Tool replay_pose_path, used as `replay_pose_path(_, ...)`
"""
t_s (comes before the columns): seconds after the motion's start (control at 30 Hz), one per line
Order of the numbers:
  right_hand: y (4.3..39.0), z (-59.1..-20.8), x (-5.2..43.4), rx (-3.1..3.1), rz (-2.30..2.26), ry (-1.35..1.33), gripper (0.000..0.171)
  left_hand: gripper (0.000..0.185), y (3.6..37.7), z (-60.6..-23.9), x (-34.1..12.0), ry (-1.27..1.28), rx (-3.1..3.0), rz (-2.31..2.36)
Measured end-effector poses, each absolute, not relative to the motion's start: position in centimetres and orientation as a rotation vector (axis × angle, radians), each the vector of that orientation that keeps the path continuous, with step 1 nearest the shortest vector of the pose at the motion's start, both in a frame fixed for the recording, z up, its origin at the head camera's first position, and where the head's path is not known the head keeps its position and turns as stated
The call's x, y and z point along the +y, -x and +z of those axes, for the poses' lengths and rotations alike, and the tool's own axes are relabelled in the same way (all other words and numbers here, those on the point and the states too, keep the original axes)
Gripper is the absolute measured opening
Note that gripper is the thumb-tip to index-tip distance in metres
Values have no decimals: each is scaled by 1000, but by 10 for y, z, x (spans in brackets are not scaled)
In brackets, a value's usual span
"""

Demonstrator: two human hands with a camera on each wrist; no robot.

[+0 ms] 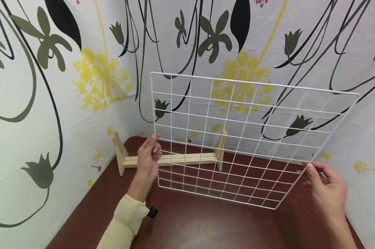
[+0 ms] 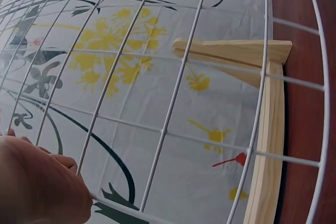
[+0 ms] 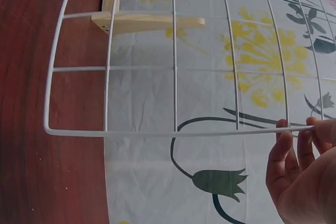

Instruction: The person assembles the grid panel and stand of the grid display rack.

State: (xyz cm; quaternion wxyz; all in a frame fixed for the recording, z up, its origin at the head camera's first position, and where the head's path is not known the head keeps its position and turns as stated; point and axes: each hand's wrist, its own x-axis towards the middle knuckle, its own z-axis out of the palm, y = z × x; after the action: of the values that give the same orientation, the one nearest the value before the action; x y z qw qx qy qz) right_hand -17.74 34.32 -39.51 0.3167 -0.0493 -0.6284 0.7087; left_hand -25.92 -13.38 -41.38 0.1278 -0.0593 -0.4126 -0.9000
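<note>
I see a white wire grid panel [image 1: 237, 138], square-meshed with rounded corners, held up in the air over the dark red-brown wooden table [image 1: 190, 224]. It stands roughly upright, tilted so its lower right corner dips toward the table.

Left hand [image 1: 148, 157]: grip closed on the panel's left edge, about halfway down; fingers curl round the outer wire, thumb on the near side. In the left wrist view only the back of the hand [image 2: 37, 187] shows at the bottom corner, so I cannot make out the fingertips there.

Right hand [image 1: 325, 188]: grip narrow, pinching the panel's right edge low down, near the lower corner. In the right wrist view the fingertips [image 3: 283, 129] hook over the outer wire from below, the rest of the panel running away to the left. The thumb is hard to make out in that view.

Behind the panel, seen through the mesh, a pale wooden stand [image 1: 171, 159] sits on the table: a long slotted base rail with an upright triangular end piece at each end. It lies well apart from the panel, close to the back wall. The panel's wires cross in front of its right end piece.

Walls are covered in white cloth printed with yellow and black flowers [image 1: 100, 77]. A cream sleeve [image 1: 125, 221] covers the left forearm; a small black object at its cuff is too small to identify. The right forearm is cut off at the frame edge.
</note>
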Motion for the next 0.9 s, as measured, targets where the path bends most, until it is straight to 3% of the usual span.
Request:
replay_pose_path(0.77, 185, -409, 344, -1628, 1827, 81, 16, 19, 267, -419, -119, 121, -1106, -2609)
replay_pose_path(0.9, 183, -410, 343, -1708, 1737, 87, 23, 19, 267, -418, -117, 122, -1127, -2594)
